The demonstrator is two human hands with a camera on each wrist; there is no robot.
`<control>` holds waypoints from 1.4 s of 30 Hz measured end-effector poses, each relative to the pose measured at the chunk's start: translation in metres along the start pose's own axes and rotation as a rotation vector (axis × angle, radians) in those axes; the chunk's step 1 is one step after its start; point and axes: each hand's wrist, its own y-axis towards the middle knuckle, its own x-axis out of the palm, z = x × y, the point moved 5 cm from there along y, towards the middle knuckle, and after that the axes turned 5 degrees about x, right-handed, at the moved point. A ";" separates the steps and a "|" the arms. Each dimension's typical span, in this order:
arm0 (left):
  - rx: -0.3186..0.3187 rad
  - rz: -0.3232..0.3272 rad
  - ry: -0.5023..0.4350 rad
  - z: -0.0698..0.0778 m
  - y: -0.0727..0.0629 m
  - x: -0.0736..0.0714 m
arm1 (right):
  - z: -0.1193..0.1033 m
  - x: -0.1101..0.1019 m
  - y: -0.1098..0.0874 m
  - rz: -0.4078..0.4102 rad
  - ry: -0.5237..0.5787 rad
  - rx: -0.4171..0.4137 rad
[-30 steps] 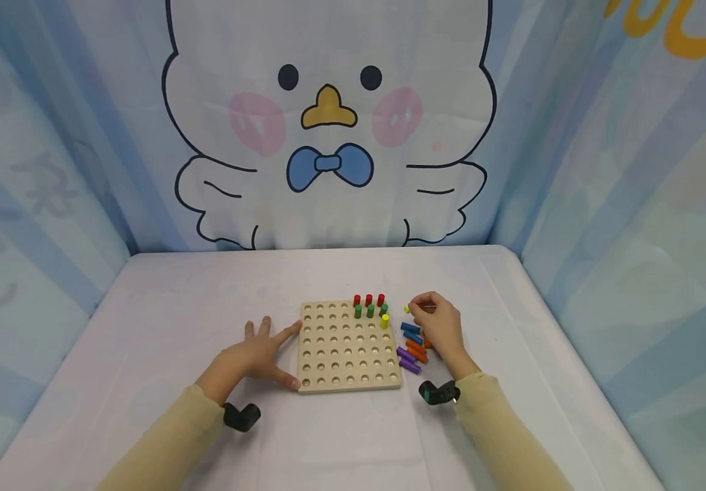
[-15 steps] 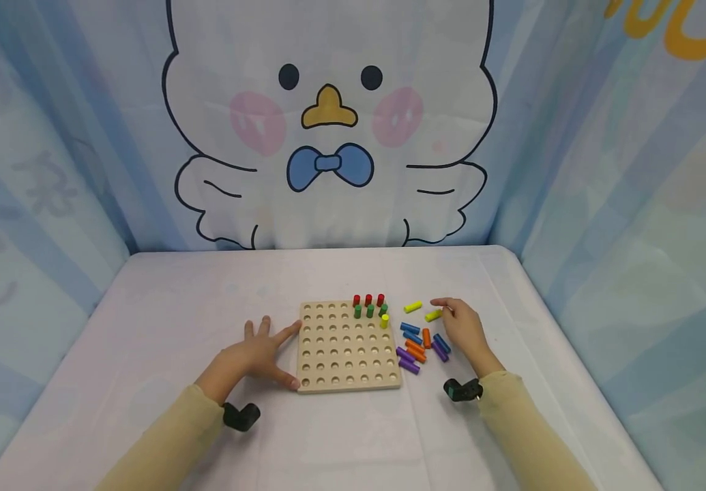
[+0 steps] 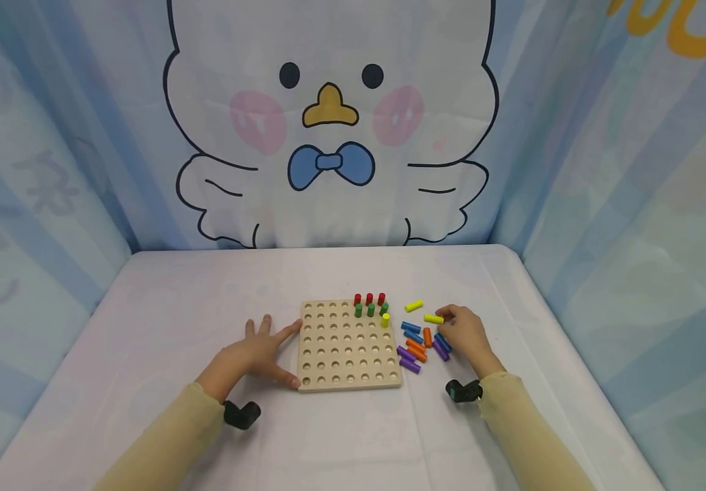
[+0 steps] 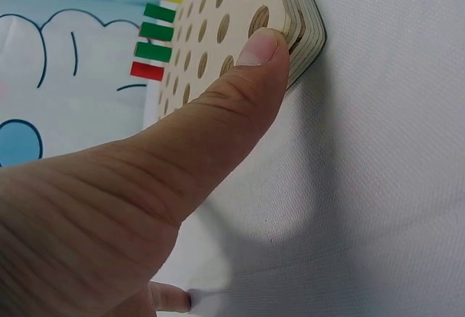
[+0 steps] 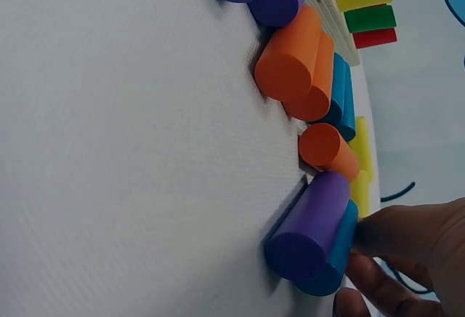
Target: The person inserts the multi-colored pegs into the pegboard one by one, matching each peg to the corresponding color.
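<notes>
A square wooden peg board with rows of round holes lies on the table. My left hand is spread at its left side, the thumb on the near corner and the index finger at the left edge. In the left wrist view that thumb presses on the board's corner. Upright at the far right of the board stand red pegs, green pegs and one yellow peg. My right hand pinches the right end of a loose yellow peg, its grip partly hidden in the right wrist view.
Another yellow peg lies beyond the right hand's one. Blue pegs, orange pegs and purple pegs lie loose between board and right hand. A purple peg and a blue peg lie right beside the right thumb.
My right hand moved right from over the loose pegs, uncovering the yellow ones, then lowered to one yellow peg, which turned slightly and is now pinched. My left hand stayed put.
</notes>
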 end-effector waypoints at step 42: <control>0.008 -0.004 0.001 0.001 -0.001 -0.001 | -0.024 -0.003 -0.012 0.270 0.231 -0.120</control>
